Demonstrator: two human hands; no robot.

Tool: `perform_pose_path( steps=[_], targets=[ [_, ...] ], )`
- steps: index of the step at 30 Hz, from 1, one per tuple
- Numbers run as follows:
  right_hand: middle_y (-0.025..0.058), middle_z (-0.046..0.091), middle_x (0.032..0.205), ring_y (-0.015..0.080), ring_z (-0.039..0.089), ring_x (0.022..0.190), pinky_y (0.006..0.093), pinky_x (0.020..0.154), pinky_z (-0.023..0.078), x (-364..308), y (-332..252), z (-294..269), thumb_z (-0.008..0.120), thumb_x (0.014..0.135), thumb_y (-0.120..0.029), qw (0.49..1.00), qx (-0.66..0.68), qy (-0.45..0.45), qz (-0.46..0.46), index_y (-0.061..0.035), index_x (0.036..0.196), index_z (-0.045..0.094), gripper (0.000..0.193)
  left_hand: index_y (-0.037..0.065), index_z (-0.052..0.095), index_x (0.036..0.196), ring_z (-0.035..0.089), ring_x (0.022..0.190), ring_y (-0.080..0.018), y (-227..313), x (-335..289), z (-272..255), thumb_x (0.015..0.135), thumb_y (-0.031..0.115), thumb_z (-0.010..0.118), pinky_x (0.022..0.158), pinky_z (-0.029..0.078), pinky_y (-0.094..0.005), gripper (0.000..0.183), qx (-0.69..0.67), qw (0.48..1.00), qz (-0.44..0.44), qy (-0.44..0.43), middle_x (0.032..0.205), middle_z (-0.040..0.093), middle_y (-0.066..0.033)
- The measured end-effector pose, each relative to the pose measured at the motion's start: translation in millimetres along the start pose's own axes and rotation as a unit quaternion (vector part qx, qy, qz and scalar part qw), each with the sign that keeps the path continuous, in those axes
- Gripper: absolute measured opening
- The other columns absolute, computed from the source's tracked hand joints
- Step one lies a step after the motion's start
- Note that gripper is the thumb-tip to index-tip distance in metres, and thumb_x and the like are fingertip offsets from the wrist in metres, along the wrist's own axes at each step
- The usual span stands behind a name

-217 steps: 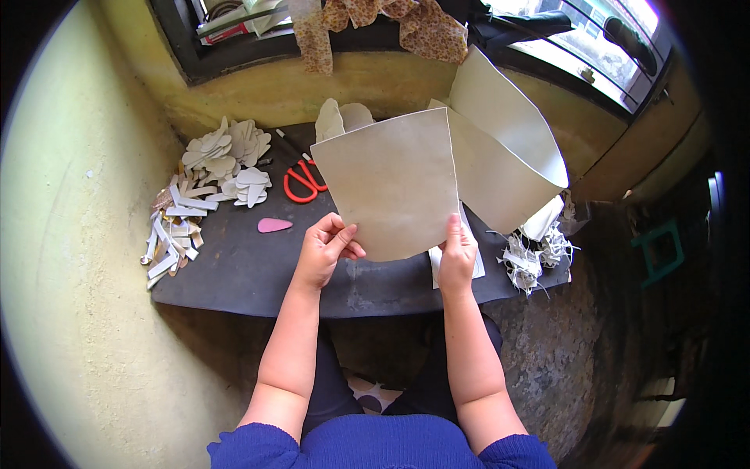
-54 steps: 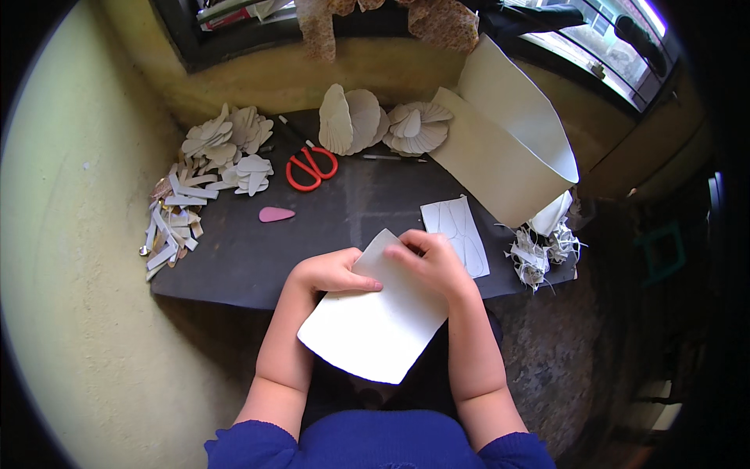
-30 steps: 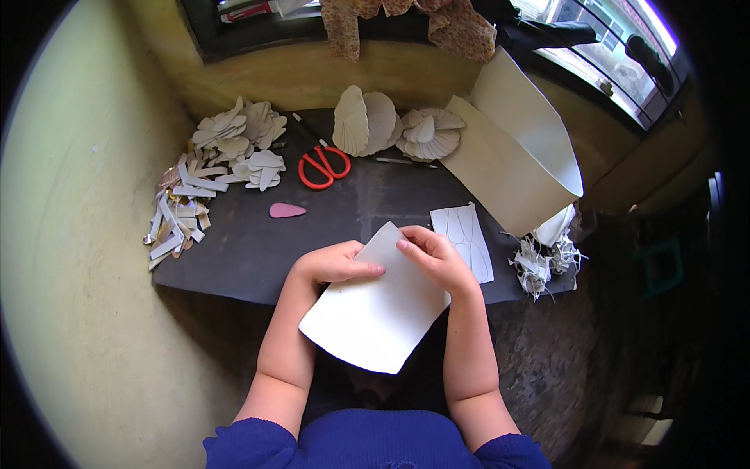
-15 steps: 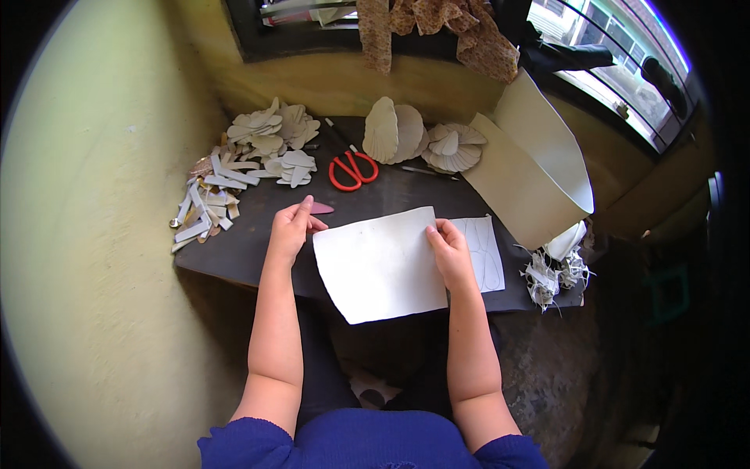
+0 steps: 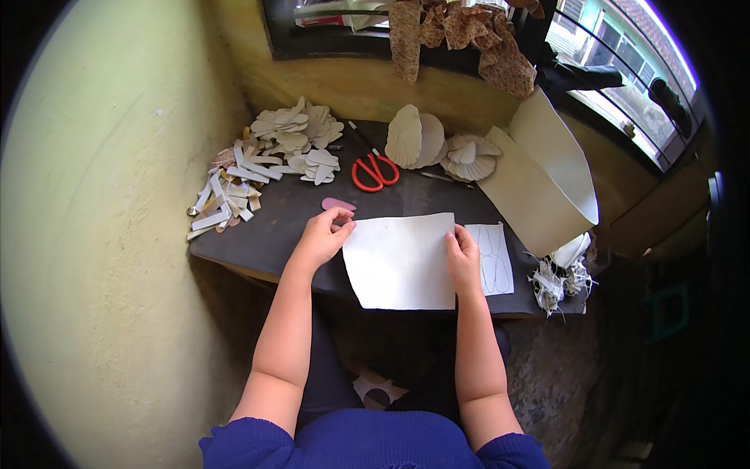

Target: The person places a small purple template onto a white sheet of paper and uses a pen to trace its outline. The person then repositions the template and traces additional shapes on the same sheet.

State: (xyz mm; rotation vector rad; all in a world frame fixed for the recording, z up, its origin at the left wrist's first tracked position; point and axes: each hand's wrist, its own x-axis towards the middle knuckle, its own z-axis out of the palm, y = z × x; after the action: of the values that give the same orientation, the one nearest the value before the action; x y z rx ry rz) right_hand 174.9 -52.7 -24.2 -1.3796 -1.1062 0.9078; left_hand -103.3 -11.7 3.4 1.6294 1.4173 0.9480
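Observation:
A white sheet (image 5: pixel 400 262), stiff like card or thin foam, is held up at the table's front edge. My right hand (image 5: pixel 464 258) pinches its right edge, thumb on the near face. At the upper left corner of the sheet, my left hand (image 5: pixel 324 237) is closed with thumb and fingers on it. Just beyond those fingers a pink, round-ended template piece (image 5: pixel 338 205) lies on the dark table (image 5: pixel 297 207). Partly behind my right hand rests a smaller white sheet (image 5: pixel 494 262) with curved outlines drawn on it.
Red-handled scissors (image 5: pixel 376 173) lie mid-table, near stacks of white oval cutouts (image 5: pixel 293 129) and white strips (image 5: pixel 226 191). Round bundles of pieces (image 5: pixel 416 137) stand at the back. A large curled cream sheet (image 5: pixel 539 180) and shredded scraps (image 5: pixel 558 277) occupy the right.
The pink piece has left my left hand and now lies on the table. My left hand has come to the sheet's corner. The view has shifted slightly.

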Motion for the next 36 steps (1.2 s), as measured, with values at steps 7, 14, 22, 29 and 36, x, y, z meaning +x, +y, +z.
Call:
perform_pose_path(
  steps=[7,14,22,29,36],
  targets=[
    [0.0082,0.066,0.108,0.0139,0.061,0.095,0.0267,0.086,0.048,-8,-27,-5,0.054,0.093,-0.011,0.975,0.078,-0.178,0.104,0.0060,0.125,0.057,0.036,0.000,0.069,0.097,0.062,0.068,-0.0115,17,-11,-12,0.091,0.026,0.068,0.065,0.051,-0.0270,0.027,0.079,0.994,-0.056,-0.047,0.078,0.068,-0.0046],
    [0.0065,0.066,0.107,0.0130,0.060,0.097,0.0269,0.088,0.047,-19,-34,6,0.056,0.094,-0.013,0.939,0.088,-0.316,0.104,0.0052,0.124,0.058,0.035,0.001,0.069,0.103,0.062,0.079,-0.0091,32,-16,3,0.087,0.017,0.072,0.074,0.050,-0.0246,0.022,-0.142,0.959,-0.046,-0.241,0.088,0.069,-0.0028],
    [0.0059,0.068,0.103,0.0112,0.062,0.093,0.0259,0.086,0.048,-16,-46,-14,0.068,0.091,-0.014,0.938,0.142,-0.299,0.108,0.0019,0.124,0.059,0.038,0.002,0.068,0.097,0.060,0.077,-0.0057,35,-18,4,0.088,0.014,0.071,0.072,0.048,-0.0221,0.015,-0.205,0.959,-0.043,-0.190,0.086,0.067,0.0009],
    [-0.0033,0.063,0.081,0.0054,0.058,0.072,0.0226,0.070,0.048,-2,-26,-45,0.069,0.091,-0.021,0.968,0.135,-0.177,0.118,-0.0070,0.090,0.065,0.014,0.005,0.067,0.095,0.049,0.065,-0.0026,16,-4,4,0.088,0.018,0.072,0.057,0.037,-0.0183,0.015,-0.287,0.956,-0.012,-0.051,0.077,0.060,0.0048],
    [0.0035,0.067,0.094,0.0093,0.062,0.082,0.0237,0.074,0.048,-11,-33,-42,0.066,0.092,-0.020,0.962,0.156,-0.190,0.122,0.0005,0.118,0.058,0.034,0.007,0.062,0.092,0.057,0.062,-0.0050,21,-7,6,0.089,0.021,0.071,0.052,0.043,-0.0191,0.018,-0.258,0.963,-0.060,-0.051,0.079,0.065,0.0003]
  ],
)
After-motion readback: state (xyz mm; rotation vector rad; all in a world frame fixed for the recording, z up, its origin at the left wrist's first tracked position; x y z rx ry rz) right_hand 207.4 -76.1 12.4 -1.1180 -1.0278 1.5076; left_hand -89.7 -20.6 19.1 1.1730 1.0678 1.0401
